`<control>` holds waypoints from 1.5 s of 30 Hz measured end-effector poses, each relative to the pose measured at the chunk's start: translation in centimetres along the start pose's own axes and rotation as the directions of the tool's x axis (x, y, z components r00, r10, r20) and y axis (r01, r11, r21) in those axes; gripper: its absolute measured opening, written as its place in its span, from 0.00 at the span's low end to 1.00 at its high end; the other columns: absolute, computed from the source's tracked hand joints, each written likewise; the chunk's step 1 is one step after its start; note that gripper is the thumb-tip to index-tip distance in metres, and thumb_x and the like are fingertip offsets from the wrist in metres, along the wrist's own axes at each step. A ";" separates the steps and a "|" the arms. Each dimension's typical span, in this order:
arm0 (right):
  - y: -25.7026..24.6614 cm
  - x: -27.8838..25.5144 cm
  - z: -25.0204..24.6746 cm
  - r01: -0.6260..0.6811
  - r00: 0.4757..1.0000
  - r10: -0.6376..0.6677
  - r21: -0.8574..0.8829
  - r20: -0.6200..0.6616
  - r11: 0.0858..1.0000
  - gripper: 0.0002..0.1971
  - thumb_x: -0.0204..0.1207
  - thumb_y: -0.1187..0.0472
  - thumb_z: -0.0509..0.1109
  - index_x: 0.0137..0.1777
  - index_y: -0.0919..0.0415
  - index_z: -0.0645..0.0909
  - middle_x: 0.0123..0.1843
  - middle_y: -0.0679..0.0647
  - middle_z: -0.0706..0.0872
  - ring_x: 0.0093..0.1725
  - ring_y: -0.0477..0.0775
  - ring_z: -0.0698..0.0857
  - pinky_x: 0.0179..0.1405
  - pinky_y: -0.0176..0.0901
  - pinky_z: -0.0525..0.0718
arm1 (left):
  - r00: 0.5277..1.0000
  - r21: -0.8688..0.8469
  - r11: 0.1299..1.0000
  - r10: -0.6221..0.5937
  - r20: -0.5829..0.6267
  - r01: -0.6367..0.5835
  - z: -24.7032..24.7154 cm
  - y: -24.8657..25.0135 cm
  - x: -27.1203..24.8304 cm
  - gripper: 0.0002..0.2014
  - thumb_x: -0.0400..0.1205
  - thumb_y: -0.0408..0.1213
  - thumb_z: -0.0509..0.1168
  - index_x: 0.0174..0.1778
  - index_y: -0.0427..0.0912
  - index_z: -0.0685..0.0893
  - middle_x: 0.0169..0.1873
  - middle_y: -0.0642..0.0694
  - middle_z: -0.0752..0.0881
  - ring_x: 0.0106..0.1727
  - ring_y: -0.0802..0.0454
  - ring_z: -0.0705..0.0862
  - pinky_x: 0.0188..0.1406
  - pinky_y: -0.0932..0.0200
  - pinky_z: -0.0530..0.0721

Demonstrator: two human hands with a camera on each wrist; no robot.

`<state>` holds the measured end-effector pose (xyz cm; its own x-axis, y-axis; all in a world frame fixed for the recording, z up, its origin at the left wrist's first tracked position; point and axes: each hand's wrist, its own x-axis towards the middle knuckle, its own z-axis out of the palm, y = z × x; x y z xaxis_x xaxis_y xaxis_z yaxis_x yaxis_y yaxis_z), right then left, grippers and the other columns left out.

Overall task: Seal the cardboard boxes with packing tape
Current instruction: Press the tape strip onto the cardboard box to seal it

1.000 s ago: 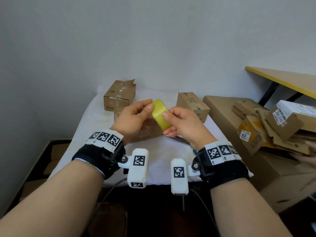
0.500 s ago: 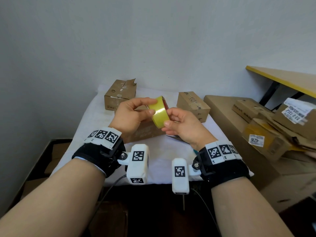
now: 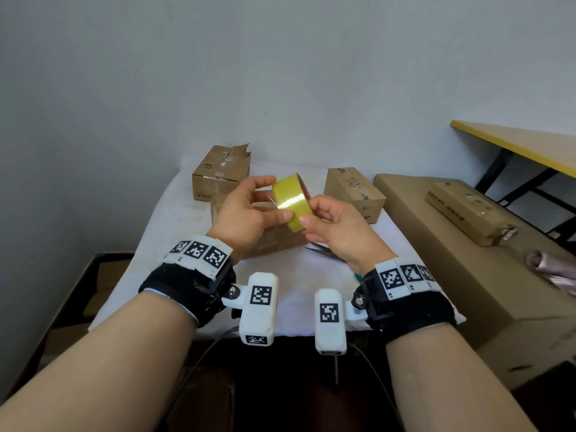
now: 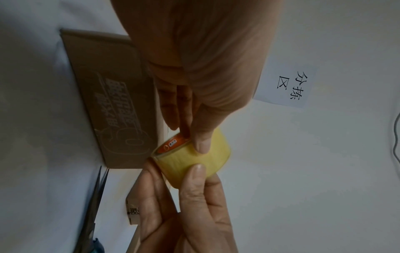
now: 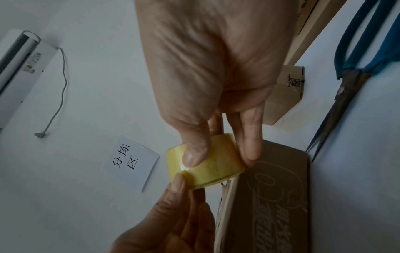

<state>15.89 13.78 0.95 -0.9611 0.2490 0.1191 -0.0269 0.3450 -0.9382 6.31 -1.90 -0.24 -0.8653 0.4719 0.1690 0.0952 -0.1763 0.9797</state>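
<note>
A yellow roll of packing tape (image 3: 291, 199) is held up over the table between both hands. My left hand (image 3: 258, 210) pinches it from the left, thumb low and forefinger on top. My right hand (image 3: 324, 213) pinches its right side. In the left wrist view the roll (image 4: 192, 157) shows an orange core, and in the right wrist view both thumbs press on the tape (image 5: 214, 167). A long printed cardboard box (image 3: 274, 241) lies under the hands. Two more boxes stand behind, one torn open (image 3: 221, 173) and one closed (image 3: 353, 191).
Scissors (image 3: 324, 254) with blue handles (image 5: 357, 68) lie on the white table (image 3: 174, 244) right of the printed box. A big carton (image 3: 467, 275) at the right carries a small box (image 3: 470, 210). A yellow-edged desk (image 3: 530, 145) stands behind it. A paper label (image 5: 129, 160) hangs on the wall.
The roll has been turned between my fingers, and my left thumb has slid down to its lower edge. The heap of boxes on the right carton has gone, leaving one.
</note>
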 end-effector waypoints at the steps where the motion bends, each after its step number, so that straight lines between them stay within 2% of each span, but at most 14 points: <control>1: 0.0 0.0 0.0 0.001 1.000 -0.001 0.001 -0.005 1.000 0.01 0.85 0.64 0.71 0.53 0.61 0.84 0.59 0.64 0.90 0.55 0.53 0.89 0.58 0.45 0.89 | 1.000 -0.002 1.000 0.010 -0.008 -0.010 0.0 0.0 0.1 0.35 0.66 0.27 0.82 0.70 0.46 0.80 0.53 0.42 0.86 0.55 0.37 0.89 0.60 0.34 0.87; 5: 0.1 0.1 -0.1 0.010 1.000 -0.010 -0.005 -0.028 1.000 0.02 0.84 0.66 0.71 0.53 0.61 0.85 0.60 0.65 0.89 0.59 0.58 0.90 0.62 0.50 0.89 | 0.998 -0.009 0.999 0.052 -0.030 -0.052 -0.1 0.0 0.3 0.30 0.72 0.22 0.78 0.70 0.40 0.81 0.37 0.47 0.85 0.44 0.50 0.88 0.60 0.45 0.88; 8: 0.1 0.2 0.0 0.021 0.999 -0.022 -0.012 -0.030 1.000 0.04 0.84 0.67 0.72 0.52 0.58 0.85 0.59 0.64 0.90 0.58 0.57 0.89 0.64 0.54 0.89 | 0.997 -0.028 0.997 0.069 -0.018 -0.070 -0.2 0.2 0.3 0.28 0.73 0.22 0.77 0.70 0.39 0.82 0.35 0.46 0.89 0.44 0.49 0.91 0.56 0.51 0.89; 12: 0.3 0.4 0.0 0.057 0.996 -0.063 -0.088 -0.065 0.994 0.02 0.81 0.66 0.74 0.50 0.60 0.86 0.55 0.65 0.90 0.52 0.55 0.86 0.67 0.69 0.84 | 0.996 -0.042 0.996 0.079 -0.038 -0.081 -0.3 0.2 0.3 0.26 0.73 0.19 0.75 0.69 0.34 0.83 0.33 0.46 0.91 0.41 0.50 0.92 0.51 0.55 0.91; 17: 0.3 0.4 0.1 0.055 0.995 -0.064 -0.111 -0.078 0.992 0.02 0.81 0.65 0.75 0.51 0.60 0.86 0.55 0.65 0.90 0.53 0.65 0.88 0.67 0.71 0.83 | 0.996 -0.030 0.996 0.081 -0.047 -0.082 -0.5 0.3 0.3 0.24 0.75 0.18 0.73 0.67 0.34 0.83 0.31 0.48 0.87 0.37 0.56 0.90 0.46 0.62 0.89; 20: 0.1 0.2 0.1 0.034 0.997 -0.039 -0.066 -0.069 0.997 0.02 0.82 0.67 0.73 0.53 0.64 0.85 0.57 0.67 0.89 0.50 0.56 0.85 0.66 0.67 0.85 | 0.994 -0.021 0.996 0.088 -0.069 -0.090 -0.6 0.3 0.4 0.21 0.76 0.20 0.73 0.66 0.35 0.85 0.29 0.51 0.84 0.34 0.60 0.86 0.46 0.65 0.86; 23: -0.2 0.1 -0.1 0.015 0.997 -0.016 -0.012 -0.073 1.000 0.04 0.84 0.68 0.71 0.56 0.68 0.85 0.58 0.68 0.90 0.50 0.55 0.86 0.59 0.56 0.89 | 0.992 -0.026 0.996 0.088 -0.088 -0.091 -0.8 0.2 0.5 0.19 0.78 0.24 0.74 0.65 0.38 0.86 0.30 0.52 0.84 0.36 0.58 0.83 0.49 0.60 0.85; 29: -0.2 0.3 -0.3 -0.030 0.995 0.033 0.036 -0.094 0.999 0.03 0.86 0.67 0.69 0.56 0.63 0.84 0.54 0.63 0.91 0.46 0.52 0.90 0.53 0.45 0.91 | 0.985 -0.027 0.995 0.091 -0.144 -0.095 -1.6 0.2 0.7 0.14 0.81 0.27 0.72 0.62 0.37 0.88 0.28 0.56 0.83 0.38 0.55 0.83 0.48 0.59 0.87; 31: -0.4 0.3 -0.3 -0.037 0.991 0.044 0.058 -0.123 0.998 0.04 0.86 0.66 0.69 0.52 0.58 0.83 0.50 0.59 0.90 0.44 0.55 0.91 0.49 0.42 0.91 | 0.982 -0.021 0.995 0.093 -0.163 -0.098 -1.7 0.3 0.7 0.12 0.82 0.27 0.71 0.60 0.35 0.88 0.26 0.57 0.83 0.33 0.58 0.84 0.42 0.63 0.86; 33: -0.6 0.3 -0.3 -0.041 0.987 0.051 0.069 -0.152 0.997 0.05 0.86 0.64 0.69 0.49 0.55 0.83 0.49 0.57 0.89 0.46 0.64 0.92 0.50 0.46 0.92 | 0.982 -0.015 0.996 0.086 -0.166 -0.090 -1.6 0.4 0.7 0.09 0.83 0.28 0.70 0.57 0.36 0.89 0.27 0.57 0.84 0.32 0.58 0.83 0.40 0.63 0.86; 35: -0.8 0.3 -0.2 -0.045 0.985 0.054 0.059 -0.166 0.997 0.05 0.87 0.60 0.70 0.49 0.53 0.83 0.52 0.58 0.90 0.49 0.67 0.93 0.51 0.50 0.92 | 0.986 -0.011 0.997 0.074 -0.150 -0.077 -1.6 0.5 0.6 0.06 0.84 0.30 0.69 0.53 0.39 0.90 0.29 0.51 0.86 0.33 0.56 0.83 0.41 0.63 0.85; 39: -1.2 0.4 0.0 -0.059 0.980 0.068 0.054 -0.188 0.997 0.08 0.86 0.52 0.71 0.51 0.56 0.84 0.56 0.60 0.90 0.42 0.63 0.95 0.45 0.49 0.92 | 0.995 0.039 0.998 0.048 -0.083 -0.044 -1.1 0.4 0.3 0.06 0.85 0.34 0.68 0.54 0.41 0.89 0.27 0.47 0.86 0.30 0.57 0.83 0.38 0.67 0.83; 42: -1.5 0.4 0.2 -0.056 0.982 0.058 0.014 -0.177 0.998 0.14 0.84 0.48 0.72 0.54 0.60 0.86 0.52 0.62 0.92 0.39 0.61 0.94 0.37 0.43 0.89 | 1.000 0.038 0.999 -0.022 -0.005 0.022 -0.7 0.4 0.0 0.06 0.85 0.39 0.69 0.50 0.41 0.89 0.36 0.47 0.91 0.35 0.56 0.86 0.33 0.66 0.80; 45: -1.7 0.5 0.6 -0.052 0.990 0.050 -0.015 -0.135 0.999 0.12 0.84 0.49 0.73 0.52 0.58 0.86 0.49 0.61 0.93 0.37 0.59 0.94 0.33 0.39 0.88 | 0.991 -0.001 0.995 -0.100 0.091 0.100 -0.4 0.6 -0.2 0.13 0.85 0.45 0.67 0.45 0.38 0.88 0.34 0.48 0.91 0.35 0.52 0.85 0.32 0.61 0.76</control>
<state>15.35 12.79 2.42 -0.9152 0.3862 0.1153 0.0275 0.3453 -0.9381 6.37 -2.40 0.23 -0.8219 0.5640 0.0796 0.0073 -0.1294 0.9916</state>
